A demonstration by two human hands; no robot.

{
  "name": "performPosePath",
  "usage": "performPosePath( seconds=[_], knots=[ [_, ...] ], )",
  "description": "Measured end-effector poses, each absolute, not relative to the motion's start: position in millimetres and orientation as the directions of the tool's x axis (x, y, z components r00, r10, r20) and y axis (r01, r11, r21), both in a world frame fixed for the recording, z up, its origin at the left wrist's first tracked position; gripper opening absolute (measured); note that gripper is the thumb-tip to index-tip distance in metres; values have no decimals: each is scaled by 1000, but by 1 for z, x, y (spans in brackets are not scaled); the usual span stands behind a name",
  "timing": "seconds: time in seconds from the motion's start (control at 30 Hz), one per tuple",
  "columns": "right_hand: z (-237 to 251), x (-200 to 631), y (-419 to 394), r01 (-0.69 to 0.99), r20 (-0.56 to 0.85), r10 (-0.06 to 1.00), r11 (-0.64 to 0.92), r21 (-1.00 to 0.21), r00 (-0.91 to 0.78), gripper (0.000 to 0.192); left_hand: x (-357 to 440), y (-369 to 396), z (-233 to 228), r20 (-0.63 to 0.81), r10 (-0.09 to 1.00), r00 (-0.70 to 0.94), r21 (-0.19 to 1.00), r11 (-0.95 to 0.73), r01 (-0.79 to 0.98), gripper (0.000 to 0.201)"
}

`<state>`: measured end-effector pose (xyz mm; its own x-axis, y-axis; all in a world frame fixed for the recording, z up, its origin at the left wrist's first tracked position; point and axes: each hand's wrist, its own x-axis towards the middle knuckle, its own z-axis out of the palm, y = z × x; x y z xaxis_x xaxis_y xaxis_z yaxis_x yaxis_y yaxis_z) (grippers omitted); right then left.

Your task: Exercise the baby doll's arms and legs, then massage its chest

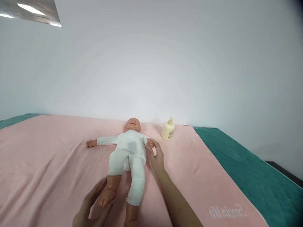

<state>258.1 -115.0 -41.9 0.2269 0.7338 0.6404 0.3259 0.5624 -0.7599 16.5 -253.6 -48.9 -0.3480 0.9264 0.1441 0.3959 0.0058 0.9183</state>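
A baby doll (132, 145) with a white cloth body and plastic head, hands and feet lies on its back, head toward the wall. My left hand (93, 203) is curved around the doll's foot at the left, thumb on one side and fingers on the other. At the doll's hand on the right side, my right hand (156, 157) has its fingers and thumb around the small plastic fist. The doll's other arm stretches out to the left, untouched. A pale yellow pump bottle (168, 130) stands upright just beyond my right hand.
A pink towel (196, 183) with mirrored lettering lies under the doll, wrinkled at the left. Green cloth (246, 167) shows beyond its right edge. A white wall (151, 63) rises directly behind. Something dark (284, 171) runs along the far right edge.
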Motion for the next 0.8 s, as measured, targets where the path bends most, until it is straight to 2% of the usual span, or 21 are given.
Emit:
performPosePath(
  seconds=[0.1, 0.17, 0.27, 0.4, 0.53, 0.63, 0.7, 0.8],
  knots=[
    [-46, 250, -116, 475, 759, 650, 683, -555, -46, 35, 13, -232, -41, 151, 948, -281, 912, -24, 409, 68],
    [-45, 248, -116, 521, 770, 611, 724, -452, -182, 36, 11, -216, -38, 137, 956, -259, 921, -27, 389, 73],
    [-42, 246, -116, 547, 761, 586, 748, -377, -277, 37, 11, -195, -36, 135, 964, -230, 953, -63, 298, 78],
    [-41, 247, -115, 558, 753, 572, 760, -334, -327, 37, 17, -181, -30, 170, 963, -211, 976, -135, 171, 76],
    [-42, 247, -114, 557, 748, 567, 765, -323, -345, 38, 20, -179, -26, 162, 964, -213, 980, -132, 150, 75],
    [-44, 248, -114, 540, 753, 578, 761, -359, -315, 38, 17, -183, -31, 159, 965, -208, 979, -126, 163, 75],
    [-46, 250, -114, 514, 754, 603, 748, -421, -260, 37, 13, -187, -36, 166, 966, -200, 972, -126, 197, 75],
    [-45, 253, -113, 442, 730, 676, 687, -578, -96, 35, 8, -199, -38, 153, 966, -207, 948, -84, 307, 75]
  ],
)
